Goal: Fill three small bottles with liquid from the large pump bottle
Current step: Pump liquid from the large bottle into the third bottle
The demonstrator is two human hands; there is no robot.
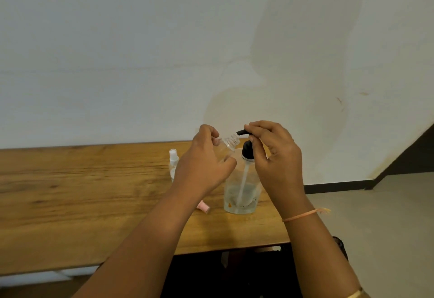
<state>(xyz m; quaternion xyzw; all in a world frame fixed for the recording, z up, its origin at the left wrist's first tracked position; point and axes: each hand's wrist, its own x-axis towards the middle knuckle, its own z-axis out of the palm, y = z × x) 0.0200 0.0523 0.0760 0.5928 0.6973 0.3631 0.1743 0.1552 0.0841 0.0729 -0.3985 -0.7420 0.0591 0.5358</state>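
A large clear pump bottle (242,194) with a black pump head (246,149) stands on the wooden table (82,192), a little liquid in its bottom. My right hand (274,154) rests its fingers on top of the black pump spout. My left hand (202,161) grips a small clear bottle (231,141), tilted, with its open threaded neck just below the spout's tip. Another small bottle with a white spray cap (173,160) stands behind my left hand, partly hidden.
A small pink cap (203,206) lies on the table near the pump bottle's base, half hidden by my left forearm. The table's right edge is just past the pump bottle, a white wall right behind. Floor lies to the right.
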